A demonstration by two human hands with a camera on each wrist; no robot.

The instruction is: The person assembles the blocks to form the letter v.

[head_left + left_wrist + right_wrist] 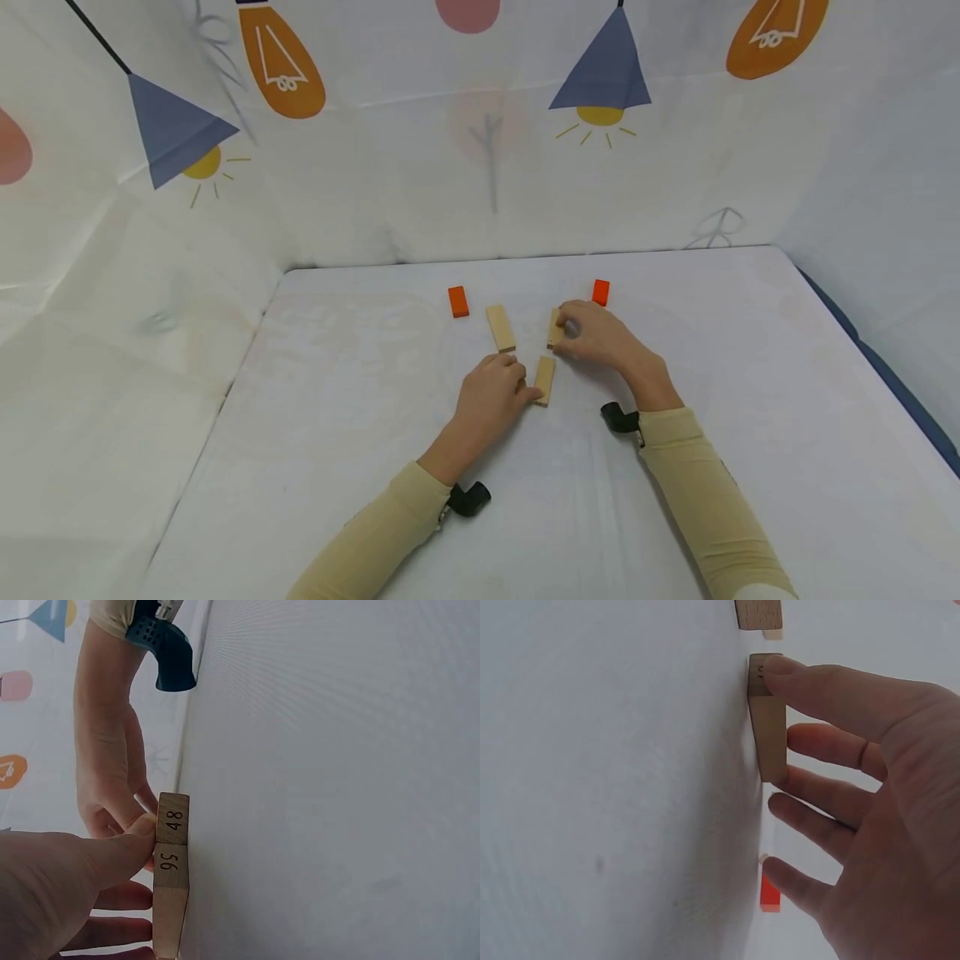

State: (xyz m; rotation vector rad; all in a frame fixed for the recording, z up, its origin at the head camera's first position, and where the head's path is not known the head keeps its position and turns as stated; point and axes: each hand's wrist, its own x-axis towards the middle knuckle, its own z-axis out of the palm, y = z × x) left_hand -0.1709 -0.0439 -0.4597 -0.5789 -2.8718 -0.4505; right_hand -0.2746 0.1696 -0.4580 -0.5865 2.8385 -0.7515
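Note:
In the head view, my left hand (491, 396) curls low over the table, its thumb tip against a pale wooden block (546, 375). The left wrist view shows two blocks meeting near their ends: one marked 48 (173, 819), with the thumb at its edge, and one marked 56 (171, 900), with fingers along it. From above, the left hand mostly hides that second block. My right hand (600, 337) pinches another wooden block (769, 735), thumb on its numbered end and fingertips towards its far end. A further wooden block (500, 327) lies just beyond the left hand's knuckles.
Two red-orange blocks lie farther back: one at the left (458, 302), another just behind the right hand (601, 292). The white table (360, 400) ends at a hanging printed cloth (420, 183) at the back, with more cloth along both sides.

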